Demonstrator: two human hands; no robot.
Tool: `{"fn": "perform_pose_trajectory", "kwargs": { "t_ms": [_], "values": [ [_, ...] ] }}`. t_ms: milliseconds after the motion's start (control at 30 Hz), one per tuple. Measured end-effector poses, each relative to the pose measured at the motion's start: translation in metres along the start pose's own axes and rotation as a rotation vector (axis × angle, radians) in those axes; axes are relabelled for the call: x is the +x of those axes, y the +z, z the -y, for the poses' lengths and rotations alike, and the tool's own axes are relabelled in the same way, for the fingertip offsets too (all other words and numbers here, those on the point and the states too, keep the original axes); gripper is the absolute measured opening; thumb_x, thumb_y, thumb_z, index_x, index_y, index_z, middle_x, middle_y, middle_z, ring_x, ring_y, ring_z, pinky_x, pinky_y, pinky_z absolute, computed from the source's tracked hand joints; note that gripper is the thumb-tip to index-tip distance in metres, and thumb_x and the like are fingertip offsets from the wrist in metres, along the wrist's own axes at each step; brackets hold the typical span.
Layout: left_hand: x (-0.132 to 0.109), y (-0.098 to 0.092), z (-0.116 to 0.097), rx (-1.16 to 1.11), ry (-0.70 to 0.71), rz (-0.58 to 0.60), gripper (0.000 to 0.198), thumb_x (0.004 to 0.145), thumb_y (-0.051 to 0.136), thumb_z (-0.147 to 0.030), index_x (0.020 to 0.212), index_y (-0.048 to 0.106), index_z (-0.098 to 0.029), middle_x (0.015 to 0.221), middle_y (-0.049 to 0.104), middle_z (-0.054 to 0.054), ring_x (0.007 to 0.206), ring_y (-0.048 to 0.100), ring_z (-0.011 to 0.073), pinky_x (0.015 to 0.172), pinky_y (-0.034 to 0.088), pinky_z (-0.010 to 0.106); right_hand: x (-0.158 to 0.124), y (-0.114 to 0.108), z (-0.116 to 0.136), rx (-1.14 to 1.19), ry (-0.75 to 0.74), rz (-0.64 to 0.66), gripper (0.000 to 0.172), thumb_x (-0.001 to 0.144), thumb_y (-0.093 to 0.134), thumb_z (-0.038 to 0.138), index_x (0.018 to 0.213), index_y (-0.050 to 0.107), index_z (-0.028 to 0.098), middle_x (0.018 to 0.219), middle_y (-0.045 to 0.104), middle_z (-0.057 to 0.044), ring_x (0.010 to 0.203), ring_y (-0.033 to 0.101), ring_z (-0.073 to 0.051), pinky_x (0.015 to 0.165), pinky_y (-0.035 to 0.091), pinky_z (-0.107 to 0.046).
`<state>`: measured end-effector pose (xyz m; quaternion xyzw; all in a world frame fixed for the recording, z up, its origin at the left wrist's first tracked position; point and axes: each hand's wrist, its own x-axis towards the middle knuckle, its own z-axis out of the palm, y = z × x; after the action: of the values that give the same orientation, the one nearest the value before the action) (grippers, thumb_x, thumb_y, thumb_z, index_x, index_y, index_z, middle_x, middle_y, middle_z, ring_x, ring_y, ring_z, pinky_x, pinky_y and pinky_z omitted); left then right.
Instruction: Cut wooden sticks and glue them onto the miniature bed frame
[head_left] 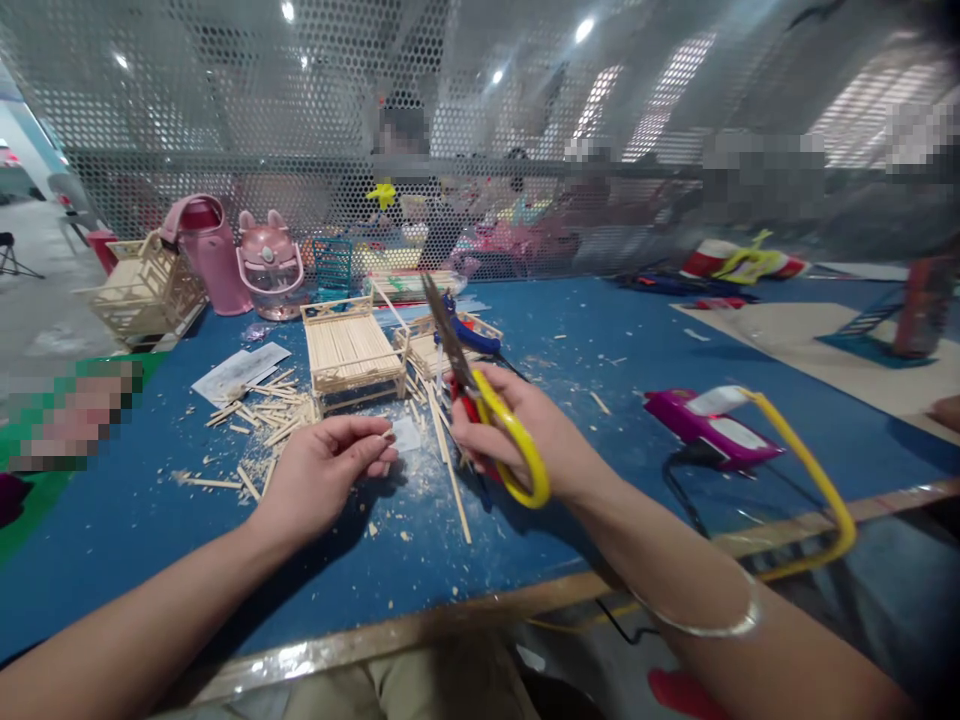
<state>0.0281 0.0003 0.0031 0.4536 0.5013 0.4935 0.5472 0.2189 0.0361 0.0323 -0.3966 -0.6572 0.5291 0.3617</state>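
My right hand (525, 425) is closed around scissors with yellow and red handles (491, 415); their blades point up and away from me. My left hand (326, 470) pinches a short wooden stick (385, 434) between thumb and fingers, just left of the scissors. Both hands hover over the blue table (600, 480). Loose wooden sticks (262, 415) and chips lie scattered under and to the left of my hands. A small bed-like stick model (351, 352) stands just beyond them, with a second stick frame (431, 345) beside it.
A purple glue gun (705, 420) with a yellow cord lies at the right. A stick house model (142, 290), a pink bottle (210, 250) and a pink cup (270, 265) stand at the back left. A perforated screen (480, 130) closes the far side, with people behind it.
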Motion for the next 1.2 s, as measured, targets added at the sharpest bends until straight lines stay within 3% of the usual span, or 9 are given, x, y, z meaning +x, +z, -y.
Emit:
{"fn": "perform_pose_trajectory", "kwargs": {
  "t_ms": [200,333,567,733,833,933,1067,1200],
  "values": [
    [-0.003,-0.002,-0.002,-0.064,0.09,0.023,0.033,0.066,0.073,-0.025,0.089,0.049,-0.018,0.061,0.065,-0.003,0.058,0.062,0.011,0.055,0.046,0.022,0.03,0.027,-0.007,0.148,-0.138,0.125,0.052,0.056,0.075,0.02,0.099,0.047,0.02,0.073,0.059,0.004,0.064,0.057,-0.008,0.062,0.049,-0.024],
    [-0.004,-0.002,-0.001,-0.084,0.07,0.059,0.035,0.066,0.074,-0.03,0.082,0.045,-0.019,0.062,0.065,-0.003,0.059,0.062,0.0109,0.056,0.046,0.021,0.028,0.032,-0.017,0.206,-0.141,0.145,0.053,0.055,0.077,0.021,0.099,0.047,0.021,0.071,0.06,0.005,0.062,0.059,-0.009,0.062,0.051,-0.025],
    [-0.005,0.001,0.002,-0.044,-0.058,0.201,0.033,0.073,0.064,-0.046,0.079,0.061,-0.013,0.069,0.063,0.002,0.062,0.059,0.0101,0.052,0.045,0.019,0.021,0.033,-0.019,0.213,-0.151,0.072,0.049,0.062,0.073,0.024,0.101,0.043,0.022,0.068,0.058,0.006,0.057,0.057,-0.008,0.057,0.049,-0.023],
    [-0.002,0.001,0.005,-0.131,-0.158,0.251,0.037,0.069,0.067,-0.048,0.066,0.061,-0.012,0.056,0.059,0.001,0.045,0.051,0.0062,0.044,0.041,0.018,0.022,0.035,-0.023,0.196,-0.155,0.088,0.051,0.061,0.073,0.021,0.102,0.043,0.022,0.07,0.057,0.005,0.061,0.056,-0.008,0.06,0.047,-0.023],
    [0.0,-0.002,0.004,-0.189,-0.115,0.184,0.028,0.071,0.068,-0.04,0.069,0.061,-0.013,0.059,0.059,0.0,0.049,0.052,0.0065,0.045,0.041,0.017,0.021,0.031,-0.023,0.079,-0.206,0.048,0.045,0.068,0.067,0.026,0.107,0.045,0.022,0.077,0.055,0.003,0.065,0.054,-0.009,0.063,0.045,-0.025],
    [0.002,-0.006,0.002,-0.231,-0.017,0.123,0.019,0.075,0.065,-0.033,0.074,0.061,-0.014,0.063,0.059,-0.001,0.053,0.053,0.0068,0.049,0.042,0.018,0.019,0.021,-0.02,-0.196,-0.287,0.018,0.04,0.072,0.063,0.032,0.107,0.047,0.023,0.084,0.054,0.001,0.068,0.05,-0.011,0.064,0.043,-0.028],
    [0.004,-0.009,0.002,-0.235,0.087,0.089,0.016,0.079,0.062,-0.031,0.074,0.061,-0.015,0.066,0.06,0.0,0.058,0.054,0.0083,0.057,0.044,0.021,0.017,0.011,-0.015,-0.594,-0.348,0.06,0.058,0.062,0.072,0.045,0.108,0.047,0.019,0.091,0.055,-0.005,0.077,0.051,-0.018,0.07,0.044,-0.034],
    [0.004,-0.012,0.005,-0.212,0.15,0.105,0.018,0.081,0.058,-0.032,0.072,0.06,-0.016,0.066,0.059,0.0,0.061,0.053,0.0099,0.061,0.042,0.022,0.018,0.011,-0.016,-0.734,-0.393,0.135,0.069,0.055,0.076,0.049,0.11,0.049,0.018,0.107,0.055,-0.01,0.093,0.053,-0.025,0.082,0.043,-0.041]
  ]
}}
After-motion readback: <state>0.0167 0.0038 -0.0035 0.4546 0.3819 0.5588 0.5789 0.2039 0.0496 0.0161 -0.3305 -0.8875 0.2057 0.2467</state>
